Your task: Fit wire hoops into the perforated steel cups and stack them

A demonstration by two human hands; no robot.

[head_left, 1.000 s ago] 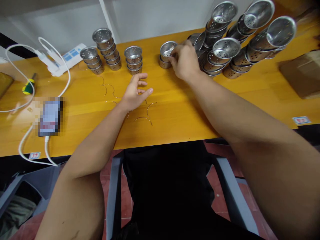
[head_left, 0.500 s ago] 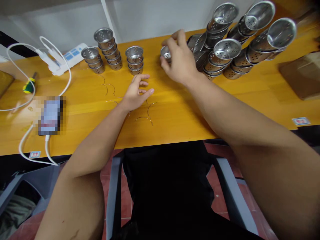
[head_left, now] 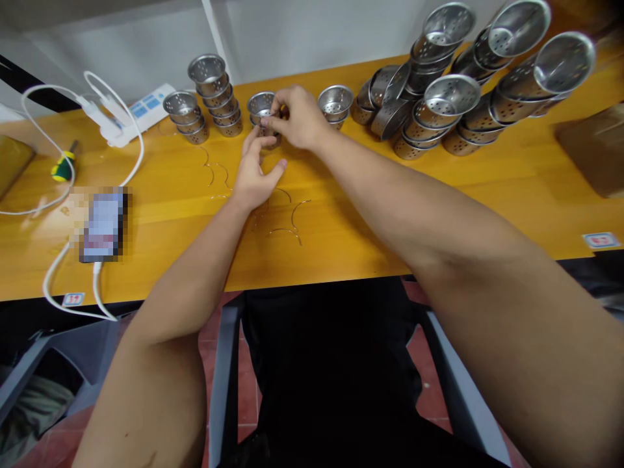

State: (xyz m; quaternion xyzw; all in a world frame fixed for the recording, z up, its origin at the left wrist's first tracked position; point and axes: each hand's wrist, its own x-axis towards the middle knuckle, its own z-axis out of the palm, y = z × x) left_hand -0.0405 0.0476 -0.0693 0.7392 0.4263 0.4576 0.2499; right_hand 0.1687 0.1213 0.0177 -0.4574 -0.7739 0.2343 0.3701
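At the strainer stack [head_left: 262,107] — both hands: right [head_left: 296,118] pinching, left [head_left: 253,172] half-open.

The right hand [head_left: 296,119] pinched the rim of a short stack of perforated steel cups [head_left: 262,114] on the yellow worktop [head_left: 341,214], and the left hand [head_left: 254,170] reached up beside it, fingertips apparently touching its base. Thin wire hoops [head_left: 285,224] lay just below. Leaning cup stacks [head_left: 453,84] crowded the right; a charging phone [head_left: 101,224] sat left.
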